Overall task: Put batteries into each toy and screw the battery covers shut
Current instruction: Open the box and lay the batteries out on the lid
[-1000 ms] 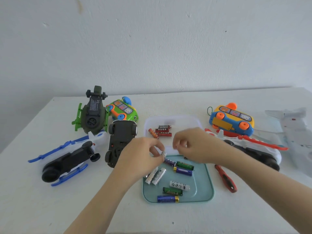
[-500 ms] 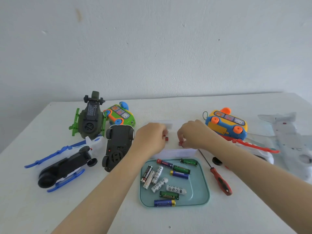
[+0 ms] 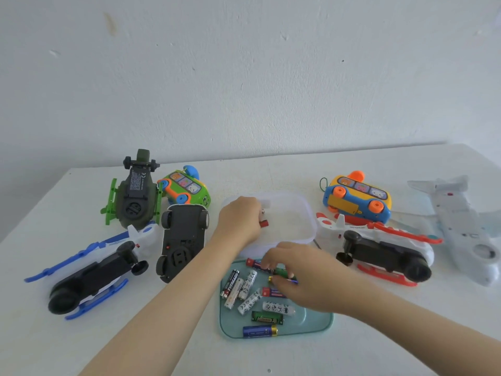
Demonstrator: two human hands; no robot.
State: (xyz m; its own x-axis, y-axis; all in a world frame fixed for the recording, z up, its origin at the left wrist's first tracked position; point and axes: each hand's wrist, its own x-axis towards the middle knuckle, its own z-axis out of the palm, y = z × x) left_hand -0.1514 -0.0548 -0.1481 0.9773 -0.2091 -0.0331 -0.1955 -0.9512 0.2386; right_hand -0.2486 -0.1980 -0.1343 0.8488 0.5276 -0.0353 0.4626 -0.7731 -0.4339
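Desk (image 3: 352, 354) first: white and broad, it carries everything, and the teal tray (image 3: 317, 321) near its front edge is the mark for the rest. Far right of the teal tray and somewhat behind it lies the pale plane (image 3: 461, 226). Left of the tray and well apart, the blue helicopter (image 3: 92, 275) lies upside down with its black underside showing. Right of the tray and a little behind it, the red helicopter (image 3: 385, 251) lies the same way. Behind the tray and far to the left is the green helicopter (image 3: 135, 196), also underside up. The car (image 3: 181, 237) lies on its roof between the tray and the blue helicopter.

The yellow bus (image 3: 357, 196) lies tipped behind the tray to the right, beyond the red helicopter. The green bus (image 3: 189, 188) lies tipped behind the tray to the left, just past the car. The clear tray (image 3: 292, 213) sits directly behind the teal tray, their edges meeting or nearly so.

The left hand (image 3: 238, 218) reaches over the clear tray, fingers curled around a red battery (image 3: 264, 223) — its end pokes out past them. The right hand (image 3: 301, 275) hovers over the back half of the teal tray, fingers bent down onto the batteries (image 3: 276, 308) there. Whether it pinches one or only touches them I cannot tell. The batteries lie loose in the teal tray — white, green, blue, red and black.
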